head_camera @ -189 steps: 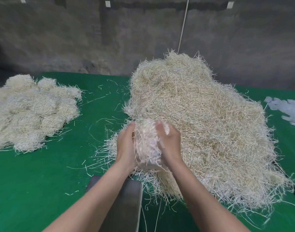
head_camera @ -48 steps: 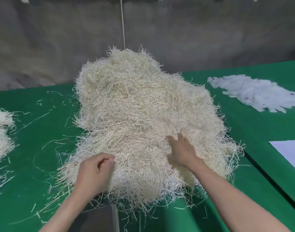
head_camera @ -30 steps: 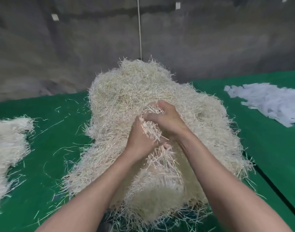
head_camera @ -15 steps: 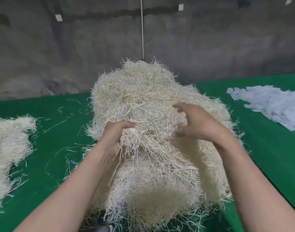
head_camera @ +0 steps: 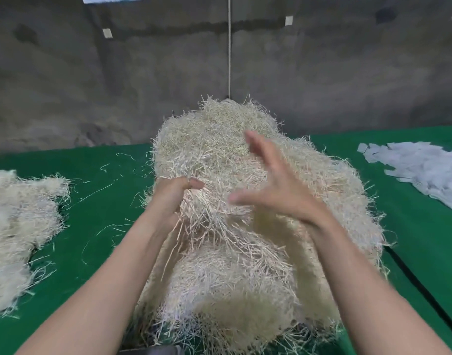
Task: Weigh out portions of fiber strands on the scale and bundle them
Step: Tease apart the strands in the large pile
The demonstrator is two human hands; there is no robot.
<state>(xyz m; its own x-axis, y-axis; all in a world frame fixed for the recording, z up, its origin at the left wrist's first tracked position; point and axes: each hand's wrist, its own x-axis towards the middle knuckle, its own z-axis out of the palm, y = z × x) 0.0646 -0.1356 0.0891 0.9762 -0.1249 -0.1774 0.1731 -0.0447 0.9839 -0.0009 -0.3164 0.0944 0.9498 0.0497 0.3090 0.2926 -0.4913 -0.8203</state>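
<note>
A big heap of pale fiber strands covers the middle of the green table. My left hand grips a tuft of strands lifted from the heap's near left side, thumb curled over it. My right hand hovers just right of that tuft, blurred, with fingers spread and holding nothing. A dark corner of the scale shows at the bottom edge, mostly hidden under the heap.
Bundled fiber portions lie in a mound at the left edge. White paper strips are piled at the far right. Loose strands litter the cloth. A dark seam runs along the right. A grey wall stands behind.
My right hand has opened wider and lifted a little, fingers now spread. My left hand keeps its hold on the tuft, drawn slightly up from the heap.
</note>
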